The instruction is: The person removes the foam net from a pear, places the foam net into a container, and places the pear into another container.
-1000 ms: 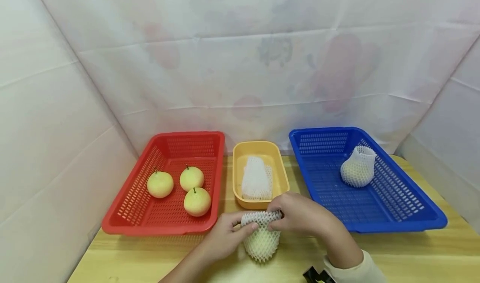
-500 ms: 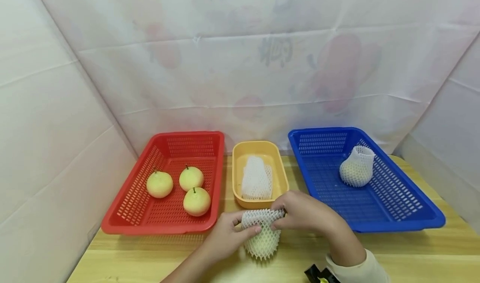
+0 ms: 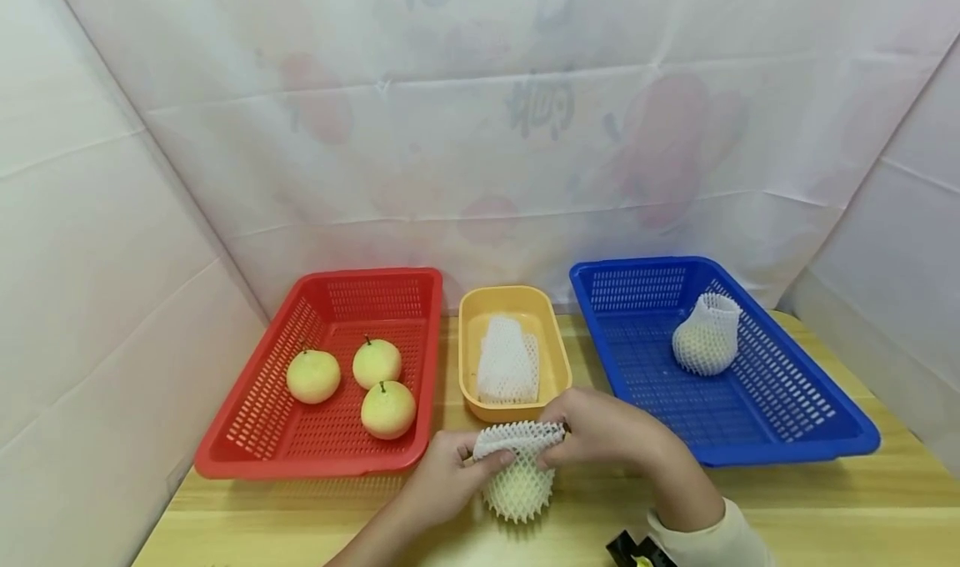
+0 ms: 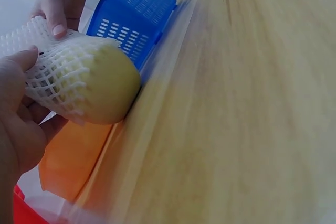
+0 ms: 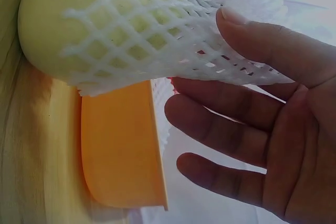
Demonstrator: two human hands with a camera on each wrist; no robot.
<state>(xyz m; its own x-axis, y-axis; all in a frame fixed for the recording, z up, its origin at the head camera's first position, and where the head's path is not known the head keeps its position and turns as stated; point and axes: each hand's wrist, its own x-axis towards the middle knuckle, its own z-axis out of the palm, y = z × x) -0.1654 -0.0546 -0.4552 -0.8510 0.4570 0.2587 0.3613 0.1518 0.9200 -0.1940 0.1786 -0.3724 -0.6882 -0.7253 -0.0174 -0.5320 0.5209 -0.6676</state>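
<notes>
A pale yellow pear [image 4: 114, 87] stands on the table in front of me, most of it inside a white foam net sleeve [image 3: 522, 440]. Its rounded bottom pokes bare out of the sleeve in both wrist views. My left hand [image 3: 441, 479] pinches the sleeve's upper left side, thumb on the near face. At the upper right edge, my right hand [image 3: 603, 429] pinches the net between thumb and index finger; in the right wrist view its other fingers [image 5: 210, 124] are spread below the net. The pear's top is hidden by the sleeve and hands.
A red basket [image 3: 318, 467] on the left holds 3 bare pears [image 3: 387, 410]. Behind my hands, a yellow tray [image 3: 558, 342] contains flat foam net sleeves [image 3: 504, 363]. The blue basket [image 3: 787, 450] at right holds one netted pear [image 3: 707, 338]. A white cloth wall [image 3: 480, 133] stands behind.
The head view has shifted slightly, so the baskets appear a little further left. Both hands keep their hold on the sleeve, with only small movement at its upper edge.
</notes>
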